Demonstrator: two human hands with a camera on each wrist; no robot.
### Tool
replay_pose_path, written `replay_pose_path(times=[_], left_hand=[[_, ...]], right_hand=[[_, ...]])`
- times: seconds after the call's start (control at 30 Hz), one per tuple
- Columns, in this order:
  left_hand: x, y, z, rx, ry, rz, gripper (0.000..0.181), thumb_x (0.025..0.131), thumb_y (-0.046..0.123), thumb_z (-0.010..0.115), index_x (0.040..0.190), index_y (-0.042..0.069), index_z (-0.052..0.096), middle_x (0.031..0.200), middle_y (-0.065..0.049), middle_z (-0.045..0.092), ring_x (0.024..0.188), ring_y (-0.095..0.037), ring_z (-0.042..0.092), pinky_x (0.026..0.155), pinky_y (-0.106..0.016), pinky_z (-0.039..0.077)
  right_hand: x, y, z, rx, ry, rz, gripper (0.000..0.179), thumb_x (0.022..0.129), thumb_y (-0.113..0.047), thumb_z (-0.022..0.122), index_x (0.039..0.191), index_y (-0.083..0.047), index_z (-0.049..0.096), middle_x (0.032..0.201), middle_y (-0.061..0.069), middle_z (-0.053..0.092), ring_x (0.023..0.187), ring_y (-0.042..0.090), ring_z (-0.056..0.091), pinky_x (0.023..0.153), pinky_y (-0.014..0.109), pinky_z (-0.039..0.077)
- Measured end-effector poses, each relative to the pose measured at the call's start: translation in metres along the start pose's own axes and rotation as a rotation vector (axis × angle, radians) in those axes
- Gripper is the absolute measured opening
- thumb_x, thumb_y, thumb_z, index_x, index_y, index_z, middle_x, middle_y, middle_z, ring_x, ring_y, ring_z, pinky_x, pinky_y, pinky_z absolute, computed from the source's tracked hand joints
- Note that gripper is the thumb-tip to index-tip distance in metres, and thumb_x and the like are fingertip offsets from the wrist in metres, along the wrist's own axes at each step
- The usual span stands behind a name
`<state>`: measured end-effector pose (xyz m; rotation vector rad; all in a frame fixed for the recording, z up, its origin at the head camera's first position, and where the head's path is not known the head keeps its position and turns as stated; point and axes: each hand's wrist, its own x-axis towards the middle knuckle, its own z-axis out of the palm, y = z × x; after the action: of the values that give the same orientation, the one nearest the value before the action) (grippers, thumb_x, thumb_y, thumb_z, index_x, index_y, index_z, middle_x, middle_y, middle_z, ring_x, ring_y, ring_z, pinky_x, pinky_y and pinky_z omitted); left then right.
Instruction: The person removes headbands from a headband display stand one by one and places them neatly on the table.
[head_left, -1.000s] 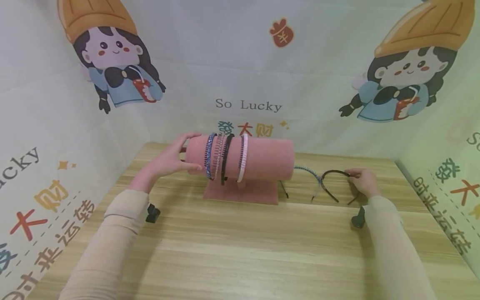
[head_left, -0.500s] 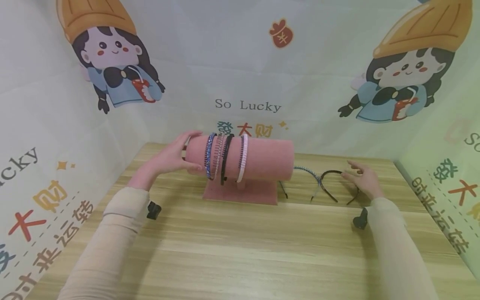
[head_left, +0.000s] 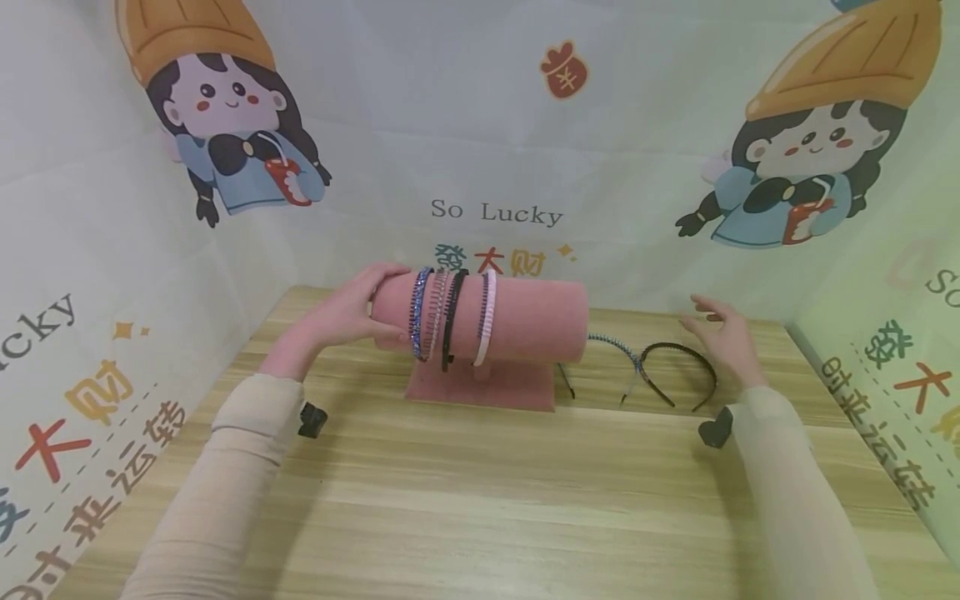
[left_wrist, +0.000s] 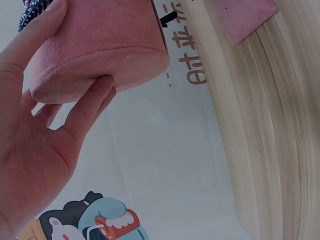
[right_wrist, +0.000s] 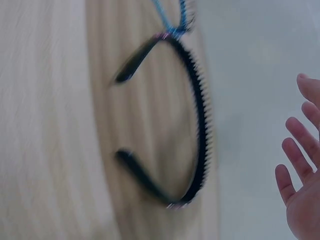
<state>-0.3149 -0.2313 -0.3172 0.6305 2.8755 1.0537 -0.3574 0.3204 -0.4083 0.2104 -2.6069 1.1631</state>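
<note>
While my left hand grips the end of the pink roll between thumb and fingers, my right hand hovers empty, fingers loosely parted, near the black headband on the worktop, touching a blue headband.

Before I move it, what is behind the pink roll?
Behind the pink roll, at its right end, a blue headband shows partly; farther back, printed cloth. Anything more there is covered.

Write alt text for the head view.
A person's left hand holds the left end of a pink stand bearing four headbands. The right hand, empty, is near a dark headband on the wooden table, beside a blue headband.
</note>
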Motion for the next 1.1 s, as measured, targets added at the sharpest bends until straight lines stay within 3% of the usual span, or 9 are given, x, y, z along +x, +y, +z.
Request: replay_pose_path(times=[0.17,0.43,0.67,1.1], left_hand=[[0.0,-0.001,0.0,-0.002,0.004,0.002,0.09,0.077,0.013,0.083,0.151,0.018,0.032,0.154,-0.013,0.034,0.137,-0.035,0.04,0.109,-0.058,0.044],[0.0,-0.004,0.001,-0.027,0.0,-0.014,0.091,0.077,0.016,0.084,0.152,0.02,0.032,0.155,-0.012,0.033,0.137,-0.035,0.04,0.108,-0.058,0.045],[0.0,-0.004,0.001,-0.029,0.002,-0.005,0.091,0.076,0.019,0.085,0.151,0.021,0.033,0.154,-0.011,0.033,0.138,-0.034,0.039,0.109,-0.059,0.044],[-0.001,-0.004,0.001,-0.051,0.004,-0.015,0.091,0.076,0.019,0.086,0.15,0.021,0.033,0.152,-0.012,0.035,0.136,-0.034,0.041,0.108,-0.058,0.045]], right_hand=[[0.002,-0.025,0.002,0.027,0.068,-0.034,0.054,0.099,-0.03,0.059,0.144,-0.003,0.048,0.139,0.029,0.053,0.122,0.042,0.048,0.092,0.043,0.042],[0.005,-0.064,0.006,0.068,0.148,-0.078,0.05,0.099,-0.031,0.059,0.144,-0.01,0.051,0.138,0.021,0.057,0.12,0.035,0.051,0.098,0.051,0.04],[0.01,-0.102,0.012,0.087,0.22,-0.143,0.046,0.097,-0.027,0.063,0.14,-0.013,0.055,0.132,0.016,0.062,0.116,0.03,0.054,0.093,0.036,0.04],[0.003,-0.173,0.029,0.199,0.261,-0.303,0.043,0.093,-0.021,0.068,0.135,-0.016,0.061,0.126,0.01,0.067,0.109,0.021,0.057,0.087,0.023,0.042]])
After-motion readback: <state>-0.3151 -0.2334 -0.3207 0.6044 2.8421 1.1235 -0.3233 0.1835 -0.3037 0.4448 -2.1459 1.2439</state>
